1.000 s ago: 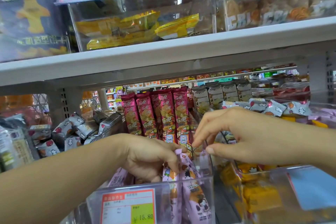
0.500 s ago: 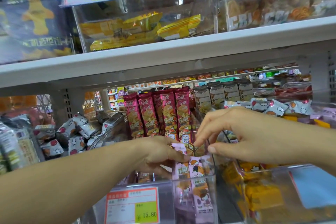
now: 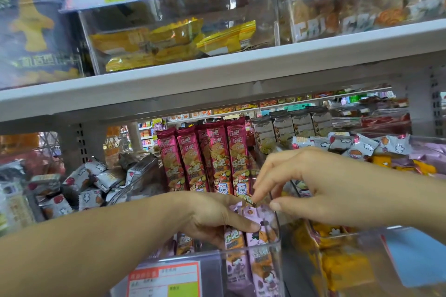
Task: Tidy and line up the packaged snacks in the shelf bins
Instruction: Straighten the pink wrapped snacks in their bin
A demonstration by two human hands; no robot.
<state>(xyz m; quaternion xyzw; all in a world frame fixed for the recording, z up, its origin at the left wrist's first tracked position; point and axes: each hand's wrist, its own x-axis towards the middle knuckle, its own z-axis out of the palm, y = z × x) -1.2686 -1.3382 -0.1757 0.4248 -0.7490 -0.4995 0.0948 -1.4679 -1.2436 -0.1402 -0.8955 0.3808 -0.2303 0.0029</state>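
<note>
- Inside bin, packs are stood upright, long axis vertical.
- Packs are gripped by left hand.
- One top is pinched by right hand.

Purple packets: a second ago bunched and leaning, now straighter, side by side. My left hand has sunk toward 6 o'clock; its thumb has slid toward 4 o'clock across their fronts. My right hand has dipped slightly, fingertips at their top edge.
</note>
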